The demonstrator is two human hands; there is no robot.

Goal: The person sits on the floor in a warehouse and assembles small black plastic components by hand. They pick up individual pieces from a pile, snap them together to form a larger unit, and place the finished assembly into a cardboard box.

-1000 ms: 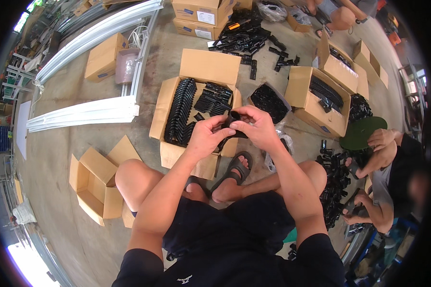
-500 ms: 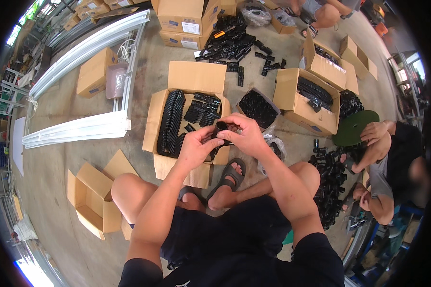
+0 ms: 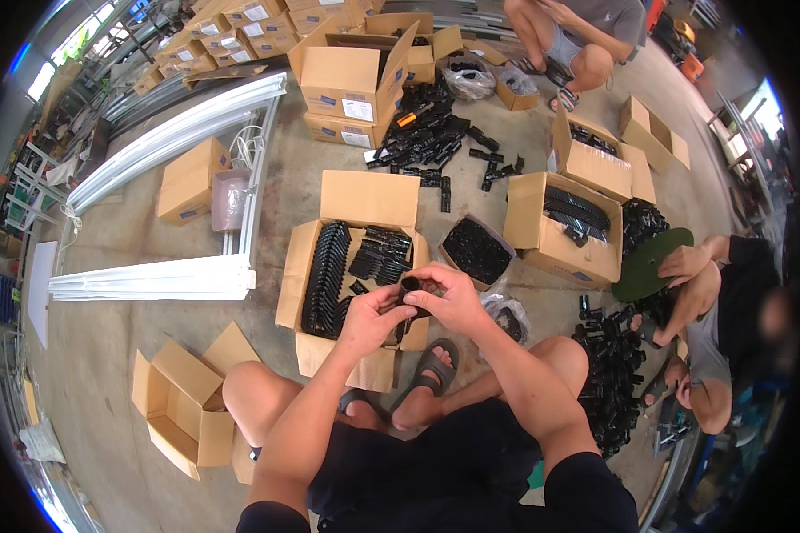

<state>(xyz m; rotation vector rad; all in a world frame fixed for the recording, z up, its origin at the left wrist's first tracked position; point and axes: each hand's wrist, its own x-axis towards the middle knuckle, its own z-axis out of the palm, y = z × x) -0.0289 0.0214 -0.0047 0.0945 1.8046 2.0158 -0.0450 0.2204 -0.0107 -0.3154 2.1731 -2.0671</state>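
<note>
Left hand (image 3: 371, 320) and right hand (image 3: 447, 295) pinch a short black fitting (image 3: 410, 286) between thumbs and fingertips, its round open end turned up toward my camera. They hold it between them, above the near right corner of the middle carton as I see it.

From the left, I see white rails (image 3: 156, 282) on the floor, with an open carton (image 3: 196, 441) nearer the person. Next comes the middle carton (image 3: 369, 197), flaps out; a long row (image 3: 326, 271) of black parts runs down its left side, and shorter parts (image 3: 380, 255) lie beside it. Beyond it I see a loose heap (image 3: 428, 129) of black pieces.

Just right of the hands sits a clear bag (image 3: 509, 313), and farther right a carton (image 3: 564, 264) with another row of parts. Near it spreads a black pile (image 3: 606, 386). At far right, a co-worker's hand (image 3: 684, 264) rests on a green disc (image 3: 647, 269).
</note>
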